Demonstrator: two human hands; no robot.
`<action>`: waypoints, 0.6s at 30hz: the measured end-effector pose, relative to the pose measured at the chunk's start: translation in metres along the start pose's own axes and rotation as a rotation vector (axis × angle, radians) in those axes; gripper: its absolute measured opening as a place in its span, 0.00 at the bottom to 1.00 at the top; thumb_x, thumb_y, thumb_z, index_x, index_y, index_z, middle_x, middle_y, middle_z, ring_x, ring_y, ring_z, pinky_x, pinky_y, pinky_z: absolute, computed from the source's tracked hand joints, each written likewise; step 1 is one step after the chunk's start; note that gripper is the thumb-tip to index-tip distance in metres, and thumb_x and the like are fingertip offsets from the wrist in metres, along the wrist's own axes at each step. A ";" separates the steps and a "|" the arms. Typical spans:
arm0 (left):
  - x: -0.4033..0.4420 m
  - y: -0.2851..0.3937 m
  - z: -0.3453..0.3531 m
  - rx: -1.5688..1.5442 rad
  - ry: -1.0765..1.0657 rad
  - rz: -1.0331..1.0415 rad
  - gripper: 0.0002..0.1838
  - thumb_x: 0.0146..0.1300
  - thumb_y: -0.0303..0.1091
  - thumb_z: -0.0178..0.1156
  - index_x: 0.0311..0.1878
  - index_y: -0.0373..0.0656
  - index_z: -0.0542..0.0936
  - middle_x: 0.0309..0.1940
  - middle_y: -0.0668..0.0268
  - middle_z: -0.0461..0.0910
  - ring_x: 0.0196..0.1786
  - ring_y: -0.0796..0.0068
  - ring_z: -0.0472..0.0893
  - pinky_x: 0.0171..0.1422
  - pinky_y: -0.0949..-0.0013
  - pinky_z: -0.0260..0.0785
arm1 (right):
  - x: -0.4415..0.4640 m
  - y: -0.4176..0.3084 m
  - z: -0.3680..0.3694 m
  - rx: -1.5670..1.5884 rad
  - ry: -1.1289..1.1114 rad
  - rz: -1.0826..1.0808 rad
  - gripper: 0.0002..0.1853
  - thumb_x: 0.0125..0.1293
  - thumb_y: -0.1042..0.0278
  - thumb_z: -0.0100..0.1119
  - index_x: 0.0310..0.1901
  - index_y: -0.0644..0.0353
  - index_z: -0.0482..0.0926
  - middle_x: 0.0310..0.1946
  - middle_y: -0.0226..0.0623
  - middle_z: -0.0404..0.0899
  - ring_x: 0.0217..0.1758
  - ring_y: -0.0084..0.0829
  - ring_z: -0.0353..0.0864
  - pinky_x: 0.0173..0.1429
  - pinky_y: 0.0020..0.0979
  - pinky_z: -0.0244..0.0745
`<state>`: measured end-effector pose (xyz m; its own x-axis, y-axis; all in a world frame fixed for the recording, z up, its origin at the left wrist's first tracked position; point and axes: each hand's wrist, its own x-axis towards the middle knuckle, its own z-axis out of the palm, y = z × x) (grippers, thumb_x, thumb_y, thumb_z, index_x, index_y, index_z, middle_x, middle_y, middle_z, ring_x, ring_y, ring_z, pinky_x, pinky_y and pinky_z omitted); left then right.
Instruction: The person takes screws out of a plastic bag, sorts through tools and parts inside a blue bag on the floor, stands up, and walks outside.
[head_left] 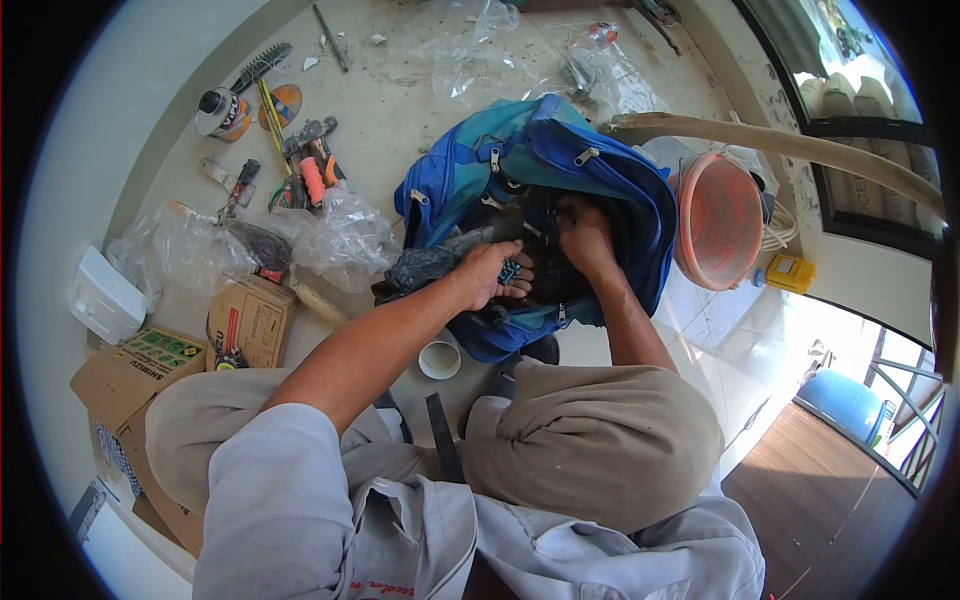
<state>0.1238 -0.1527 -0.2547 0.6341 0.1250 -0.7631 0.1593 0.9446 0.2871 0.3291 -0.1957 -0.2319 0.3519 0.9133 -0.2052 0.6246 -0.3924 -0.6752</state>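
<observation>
A blue and teal zippered bag [450, 160] stands open on the floor in front of my knees. My left hand [490, 275] is at the bag's near left opening, its fingers curled round a cluster of small teal and black pieces [510, 271], too small to name exactly. Crumpled dark plastic [425, 268] lies beside that wrist. Deeper inside the bag is my right hand [583, 235], with its fingers bent down among dark contents; whatever they grip is hidden in shadow.
An orange bucket [718, 222] stands right of the bag, below a long wooden pole [800, 145]. To the left lie a hammer [310, 137], clear plastic bags [345, 240] and cardboard boxes [250, 322]. A white round container [439, 360] sits between my feet.
</observation>
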 end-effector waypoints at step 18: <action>-0.004 0.003 0.007 -0.166 -0.002 0.080 0.25 0.76 0.52 0.55 0.50 0.34 0.79 0.38 0.53 0.83 0.35 0.60 0.85 0.41 0.60 0.83 | -0.020 -0.045 -0.028 0.089 -0.362 0.066 0.11 0.64 0.71 0.62 0.44 0.67 0.85 0.36 0.53 0.87 0.41 0.50 0.89 0.47 0.41 0.81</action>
<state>0.1271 -0.1529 -0.2463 0.6412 0.2015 -0.7404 -0.0189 0.9688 0.2473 0.3139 -0.1999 -0.1774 0.1104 0.8719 -0.4770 0.5404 -0.4555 -0.7075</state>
